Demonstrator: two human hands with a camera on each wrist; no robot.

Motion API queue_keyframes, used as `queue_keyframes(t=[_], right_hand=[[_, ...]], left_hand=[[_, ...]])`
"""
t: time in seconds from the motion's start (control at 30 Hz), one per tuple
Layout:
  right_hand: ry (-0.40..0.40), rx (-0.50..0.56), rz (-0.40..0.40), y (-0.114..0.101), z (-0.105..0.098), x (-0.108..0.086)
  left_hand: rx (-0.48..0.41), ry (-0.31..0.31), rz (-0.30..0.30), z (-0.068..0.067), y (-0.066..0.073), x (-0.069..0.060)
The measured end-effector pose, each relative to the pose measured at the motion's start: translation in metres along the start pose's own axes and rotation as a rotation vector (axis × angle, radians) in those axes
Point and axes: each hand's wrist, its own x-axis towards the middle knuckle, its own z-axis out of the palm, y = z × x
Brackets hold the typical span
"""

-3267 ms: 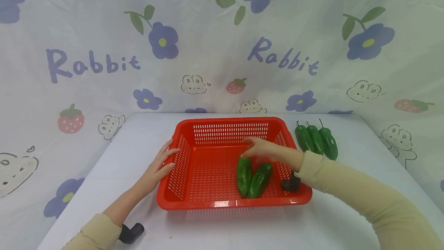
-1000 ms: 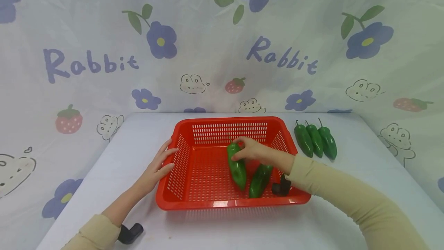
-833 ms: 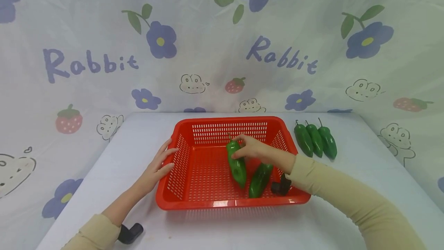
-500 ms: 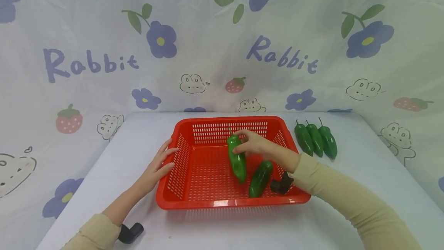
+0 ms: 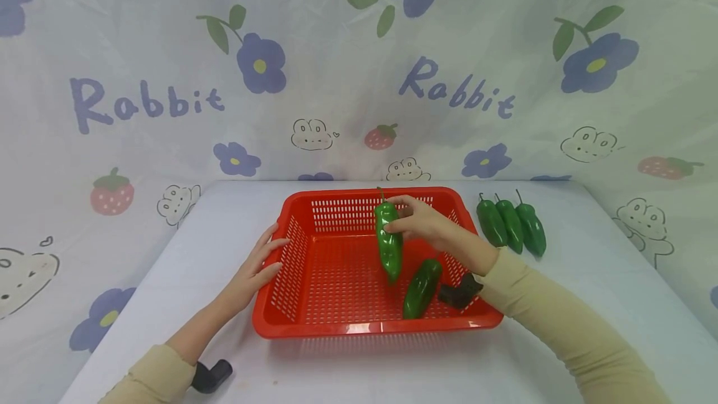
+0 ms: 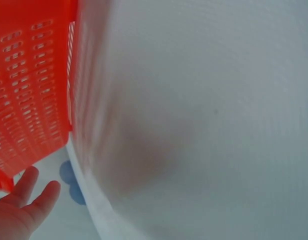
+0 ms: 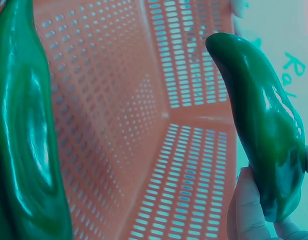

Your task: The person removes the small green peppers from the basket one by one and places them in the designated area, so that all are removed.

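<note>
- Right hand, right of frame centre: thumb and fingers clamped on 1 long glossy green pepper, stem upward, near frame centre, over the red perforated plastic basket.
- Left hand, left of centre: fingers apart, at the basket's left rim.
- 1 dark green glossy pepper lies in the basket, below and right of frame centre.
- 3 green stemmed peppers lie side by side on the white-covered table, right of the basket.
</note>
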Motion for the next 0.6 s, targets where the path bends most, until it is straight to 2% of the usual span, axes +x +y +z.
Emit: queue_keyframes(t=[0.37,0.6], right_hand=[[0.050,0.000,-0.023,-0.011,-0.025,-0.013],[0.046,-0.002,-0.047,-0.015,-0.048,-0.022]], left_hand=[[-0.010,0.002,0.008,0.000,-0.001,0.000],[-0.005,0.004,0.000,0.001,0.001,0.000]])
